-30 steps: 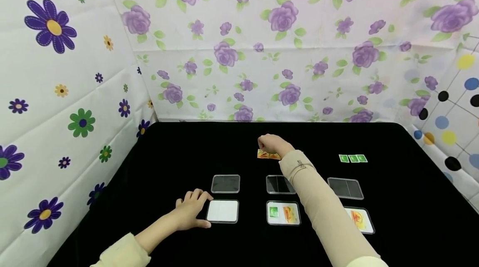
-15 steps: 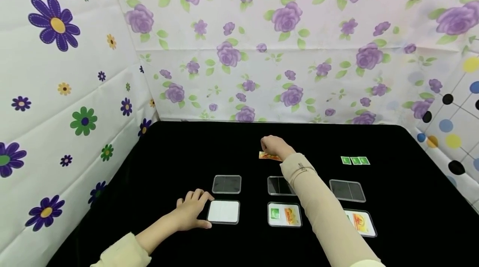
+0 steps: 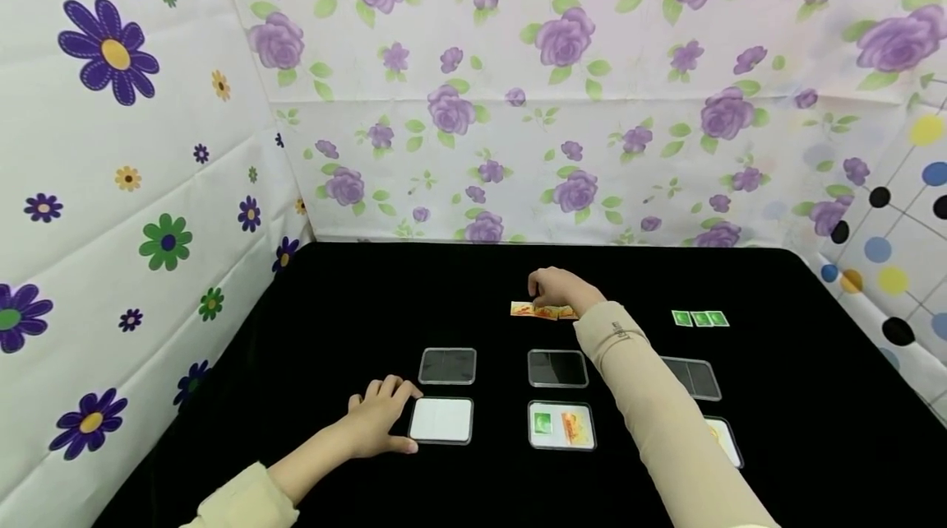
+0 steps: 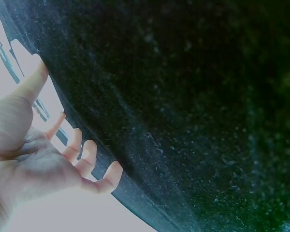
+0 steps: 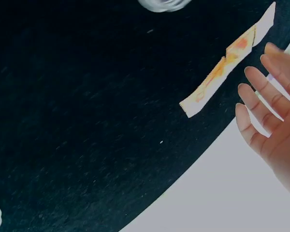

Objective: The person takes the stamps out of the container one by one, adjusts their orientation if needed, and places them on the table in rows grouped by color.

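Note:
My left hand (image 3: 377, 421) rests on the black table beside a white-backed case (image 3: 441, 419), its thumb and index finger at the case's left corners. In the left wrist view the fingers (image 4: 89, 153) are spread and loosely bent. Farther out, my right hand (image 3: 564, 289) reaches over a row of orange stamps (image 3: 546, 312). The right wrist view shows this hand's fingers (image 5: 257, 99) loosely bent beside the stamps (image 5: 215, 77), with nothing visible between them. A second case (image 3: 561, 426) carries a green stamp (image 3: 542, 423) and an orange stamp (image 3: 575, 428).
Clear covers lie behind the cases, at the left (image 3: 447, 366), the middle (image 3: 558, 368) and the right (image 3: 697, 380). My right sleeve (image 3: 644, 388) partly hides a third case (image 3: 728, 444). Green stamps (image 3: 700, 318) lie at the back right. Patterned cloth walls (image 3: 473, 100) surround the table.
My right hand has shifted slightly right along the orange stamps, its fingers less tightly curled, uncovering more of the row. More of the middle clear cover shows. The left hand has stayed put.

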Demonstrator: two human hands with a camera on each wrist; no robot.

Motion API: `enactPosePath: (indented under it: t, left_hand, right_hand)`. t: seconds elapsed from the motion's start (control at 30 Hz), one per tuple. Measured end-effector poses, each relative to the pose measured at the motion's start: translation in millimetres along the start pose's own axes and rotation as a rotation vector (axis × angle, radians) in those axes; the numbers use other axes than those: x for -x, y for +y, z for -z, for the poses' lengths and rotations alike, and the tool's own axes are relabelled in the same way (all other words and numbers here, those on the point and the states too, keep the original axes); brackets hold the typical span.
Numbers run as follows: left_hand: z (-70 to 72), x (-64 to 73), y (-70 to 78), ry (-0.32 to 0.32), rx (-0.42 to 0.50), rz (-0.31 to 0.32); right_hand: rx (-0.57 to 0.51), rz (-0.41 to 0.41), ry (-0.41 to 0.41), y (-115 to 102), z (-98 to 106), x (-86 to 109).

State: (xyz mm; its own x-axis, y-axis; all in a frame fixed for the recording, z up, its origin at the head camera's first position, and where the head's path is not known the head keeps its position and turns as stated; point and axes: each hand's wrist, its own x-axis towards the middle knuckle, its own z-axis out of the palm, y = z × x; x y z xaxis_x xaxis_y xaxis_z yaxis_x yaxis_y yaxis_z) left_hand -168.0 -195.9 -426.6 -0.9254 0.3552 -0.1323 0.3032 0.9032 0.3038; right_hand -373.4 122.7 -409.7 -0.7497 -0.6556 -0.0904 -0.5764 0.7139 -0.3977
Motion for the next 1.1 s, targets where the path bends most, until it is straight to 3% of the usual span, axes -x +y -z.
enactPosePath:
  t: [0.17,0.47,1.1]
  left_hand:
    - [0.6,0.0,0.3,-0.001,0.002,-0.002]
    - [0.5,-0.9,0.4,-0.001,0.003,0.002]
    - [-0.5,0.1,-0.5,0.000,0.011,-0.011]
  right_hand:
    - [0.059,-0.011,-0.030,-4.6,1.3,3.4]
    - [0.216,-0.099,-0.045,-7.1,-2.9,0.5]
    - [0.087,0.027,-0.030,0.2,-5.1,6.6]
